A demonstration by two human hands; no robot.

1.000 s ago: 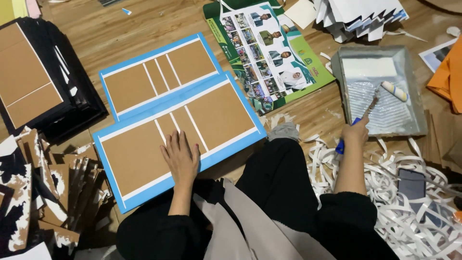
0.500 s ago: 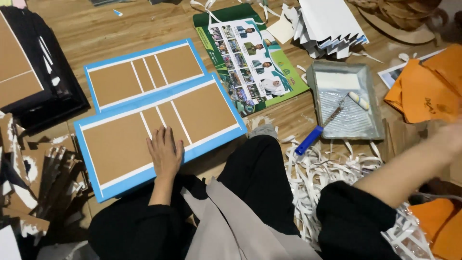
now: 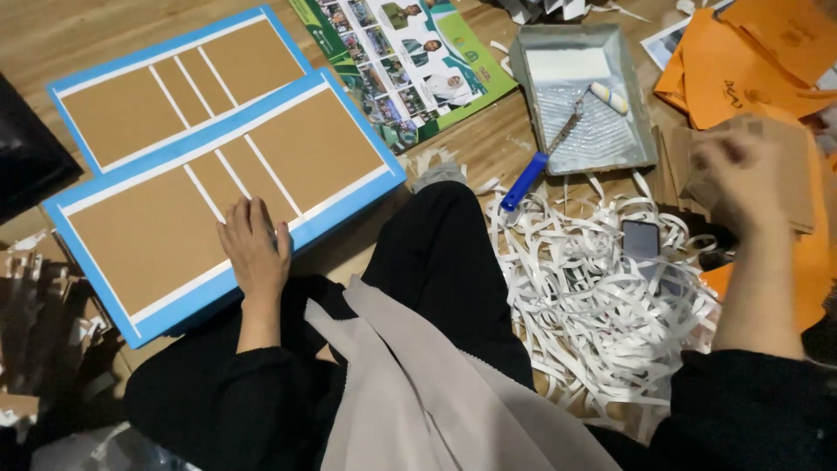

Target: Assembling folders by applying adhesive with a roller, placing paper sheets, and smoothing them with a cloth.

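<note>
Head view, looking down at a person seated on a wooden floor. Left hand (image 3: 255,249) lies flat, fingers spread, on a blue-edged brown panel (image 3: 200,201) at nine o'clock. Right hand (image 3: 737,174), at three o'clock, is motion-blurred over brown cardboard sheets (image 3: 789,166); whether its grip is closed cannot be told. Orange envelopes (image 3: 767,44) run off frame.

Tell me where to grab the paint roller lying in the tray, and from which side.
Take the paint roller by its blue handle, coming from the near side. The handle sticks out over the tray's near rim onto the floor, free of the walls, while the roller head lies inside the tray.
</note>
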